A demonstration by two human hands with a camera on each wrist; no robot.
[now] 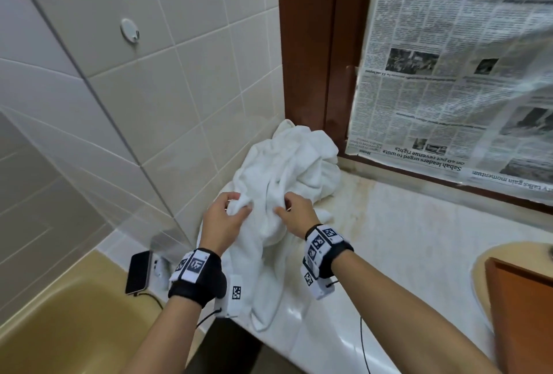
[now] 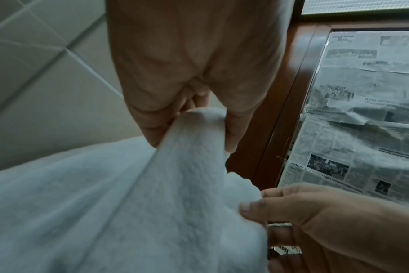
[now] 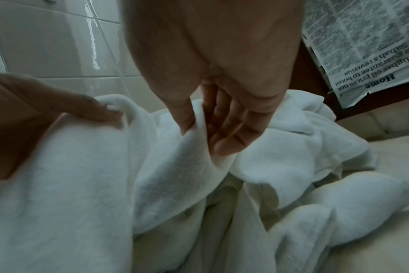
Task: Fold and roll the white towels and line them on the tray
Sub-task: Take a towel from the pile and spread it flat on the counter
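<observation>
Right between both hands lies a crumpled heap of white towels [image 1: 284,176], soft terry, piled against the tiled wall and spilling over the counter's front edge; how many towels are in it cannot be told. The left hand [image 1: 223,218] pinches a raised fold between thumb and fingers, and the right hand [image 1: 294,213] pinches another fold just beside it. One orange-brown tray [image 1: 520,308] sits well to the right of the right hand. One phone [image 1: 139,272] leans left of the left wrist. Bare marble counter [image 1: 404,233] lies open between heap and tray.
</observation>
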